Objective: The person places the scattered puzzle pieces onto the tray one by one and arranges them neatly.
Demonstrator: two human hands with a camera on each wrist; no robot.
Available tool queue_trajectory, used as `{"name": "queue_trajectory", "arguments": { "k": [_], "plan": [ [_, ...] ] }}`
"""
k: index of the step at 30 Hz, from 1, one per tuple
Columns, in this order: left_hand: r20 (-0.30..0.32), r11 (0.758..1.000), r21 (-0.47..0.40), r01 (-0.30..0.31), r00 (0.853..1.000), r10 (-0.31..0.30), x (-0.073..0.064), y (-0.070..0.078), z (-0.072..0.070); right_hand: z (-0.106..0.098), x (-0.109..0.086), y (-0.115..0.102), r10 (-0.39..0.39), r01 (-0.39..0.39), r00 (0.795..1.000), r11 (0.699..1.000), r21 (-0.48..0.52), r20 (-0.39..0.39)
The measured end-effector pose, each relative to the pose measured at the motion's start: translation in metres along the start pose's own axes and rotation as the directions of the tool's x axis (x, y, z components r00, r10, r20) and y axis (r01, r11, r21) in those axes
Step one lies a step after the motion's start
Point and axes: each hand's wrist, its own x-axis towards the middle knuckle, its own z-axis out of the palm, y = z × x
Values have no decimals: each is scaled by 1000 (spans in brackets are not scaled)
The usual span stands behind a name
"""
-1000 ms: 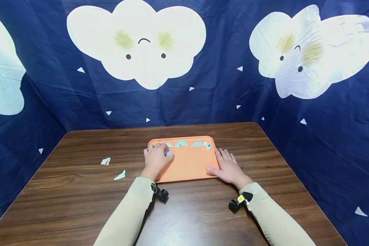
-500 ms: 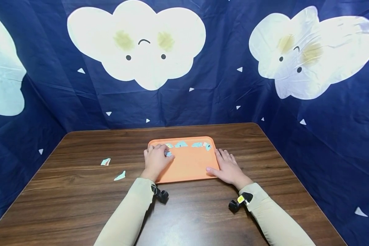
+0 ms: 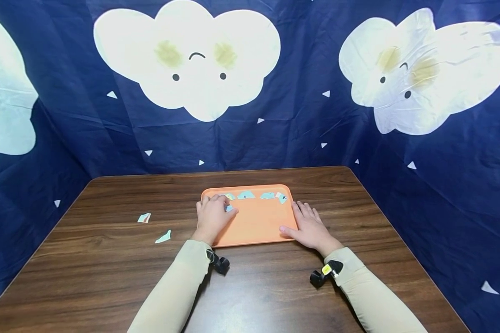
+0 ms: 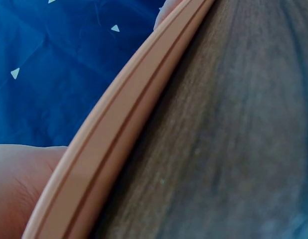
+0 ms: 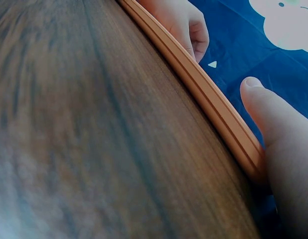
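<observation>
In the head view an orange tray (image 3: 260, 224) lies on the wooden table. My left hand (image 3: 211, 216) is over its left side, thumb and curled fingertips at a small light-blue paper scrap (image 3: 229, 208) that they seem to pinch; the fingers partly cover it. Along the tray's far side lie other torn paper pieces: a blue-and-yellow one (image 3: 230, 196), a wider blue one (image 3: 246, 195), another blue one (image 3: 267, 195) and one with a dark mark (image 3: 282, 198). My right hand (image 3: 312, 229) rests with extended fingers against the tray's right edge, its thumb over the near corner.
To the left of the tray, two loose paper scraps lie on the table: a pale one with a reddish part (image 3: 144, 218) and a light-green sliver (image 3: 163, 237). A dark blue curtain (image 3: 233, 143) with white clouds encloses the table's back and sides.
</observation>
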Motion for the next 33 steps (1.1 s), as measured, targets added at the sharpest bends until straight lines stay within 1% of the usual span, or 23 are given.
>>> {"name": "queue_trajectory", "arguments": {
  "k": [6,9,12,15,17,20,23,26,33],
  "plan": [
    [6,1000,9,8,1000,-8,0,1,1,-1,-1,0,2,-2,1000,1000,13,4],
    [3,1000,7,2,1000,-2,-1,-1,0,-1,-1,0,2,-2,1000,1000,13,6],
    [-32,1000,0,-19,999,19,-3,-5,-4,-1,0,1,1,-1,1000,1000,12,5],
    [-96,999,-9,-41,995,40,-5,-14,-12,-1,0,0,-1,1,1000,1000,16,1],
    [-145,999,-9,-46,988,44,-6,-23,-17,-2,-1,0,0,0,1000,1000,18,1],
    [-216,999,-7,-45,976,43,-9,-39,-26,-2,-1,0,2,-2,1000,1000,18,1],
    [-265,999,-8,-33,964,29,-12,-58,-34,-2,0,0,3,-3,1000,1000,14,3],
    [-280,1000,-10,0,960,-2,-16,-76,-41,-3,0,-1,3,-3,1000,1000,13,3],
    [-276,997,10,70,959,-65,-31,-120,-57,-1,1,0,-4,4,1000,1000,25,-5]
  ]
}}
